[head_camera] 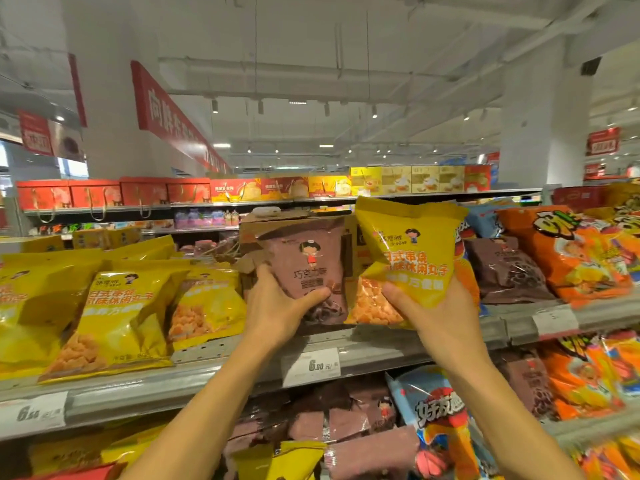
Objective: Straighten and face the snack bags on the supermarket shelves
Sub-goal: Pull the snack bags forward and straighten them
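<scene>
We had our left hand [277,303] gripping a brown chocolate snack bag [308,268], upright on the shelf [221,372], cartoon girl facing out. Our right hand [440,317] held a yellow snack bag [412,251] tilted just beside it, puffy and crinkled. More yellow bags [117,317] sat left, orange bags [571,251] right, a 6.00 price tag [311,366] below.

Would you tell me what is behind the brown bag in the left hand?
A brown cardboard box stands behind the brown bag that the left hand grips; its lower part is covered.
</scene>
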Tool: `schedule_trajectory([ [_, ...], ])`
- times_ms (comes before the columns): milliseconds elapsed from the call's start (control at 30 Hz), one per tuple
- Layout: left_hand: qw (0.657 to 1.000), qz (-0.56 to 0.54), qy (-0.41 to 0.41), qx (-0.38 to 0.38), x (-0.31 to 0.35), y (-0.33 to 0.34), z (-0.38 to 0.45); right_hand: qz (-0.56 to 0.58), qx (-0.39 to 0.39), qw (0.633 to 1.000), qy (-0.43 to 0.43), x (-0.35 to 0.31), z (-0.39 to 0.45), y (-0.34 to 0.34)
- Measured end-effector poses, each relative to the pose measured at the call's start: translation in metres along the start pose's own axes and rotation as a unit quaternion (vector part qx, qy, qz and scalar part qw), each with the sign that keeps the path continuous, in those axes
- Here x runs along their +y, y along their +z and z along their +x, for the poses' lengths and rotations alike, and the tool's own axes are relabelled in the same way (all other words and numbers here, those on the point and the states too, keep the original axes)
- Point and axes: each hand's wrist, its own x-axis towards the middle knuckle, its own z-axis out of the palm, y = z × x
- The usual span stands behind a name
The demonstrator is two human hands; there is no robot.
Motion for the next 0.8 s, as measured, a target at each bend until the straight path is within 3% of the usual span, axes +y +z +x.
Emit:
schedule_trajectory([
  [267,0.996,0.03,-0.013,-0.084,0.023,0.057,0.003,-0.01,0.008,0.999,0.036,0.015,-0.02,-0.024],
  [467,0.989,0.039,-0.014,-0.142,0.023,0.048,0.001,-0.01,-0.001,0.999,0.043,0.008,-0.031,-0.011],
  [533,0.99,0.082,0.018,-0.114,0.012,0.023,-0.009,0.0,-0.01,0.999,0.042,0.0,-0.035,0.003],
  [600,0.981,0.172,0.079,-0.03,-0.008,-0.013,-0.025,0.002,-0.015,0.999,0.035,-0.008,-0.039,0.022],
  [700,0.931,0.307,0.182,0.079,-0.047,-0.072,-0.057,-0.003,-0.026,0.999,0.024,-0.021,-0.045,0.061],
  [800,0.909,0.342,0.215,0.101,-0.082,-0.113,-0.083,-0.016,-0.046,0.999,0.006,-0.034,-0.046,0.104],
])
